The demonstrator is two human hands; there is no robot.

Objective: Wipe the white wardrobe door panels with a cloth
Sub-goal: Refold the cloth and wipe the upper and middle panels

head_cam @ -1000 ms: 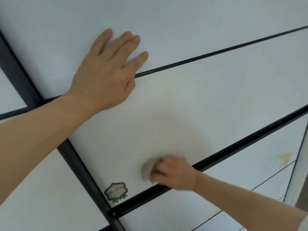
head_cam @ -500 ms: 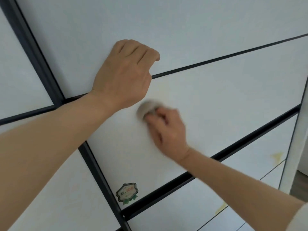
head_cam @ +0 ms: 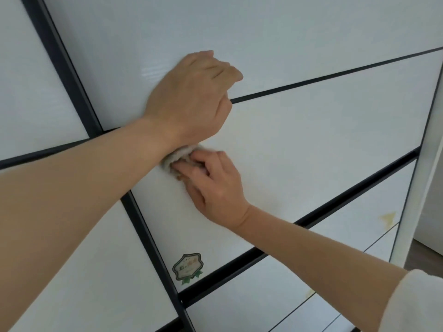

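White wardrobe door panels (head_cam: 323, 130) fill the view, split by black frame strips (head_cam: 148, 236). My right hand (head_cam: 215, 188) holds a small beige cloth (head_cam: 178, 156) bunched under its fingers and presses it on the middle panel. The cloth sits just below my left wrist, which partly covers it. My left hand (head_cam: 194, 97) rests against the door over a thin black seam, with its fingers curled and nothing in them.
A green and cream sticker (head_cam: 188, 268) sits in the panel's lower left corner. Yellowish stains (head_cam: 387, 218) mark the lower right panel. At the right, the wardrobe's white edge (head_cam: 422, 164) ends beside a strip of wooden floor (head_cam: 422, 255).
My right hand has carried the cloth from the panel's lower edge up to just under my left wrist. My left hand's fingers have gone from spread flat to curled.
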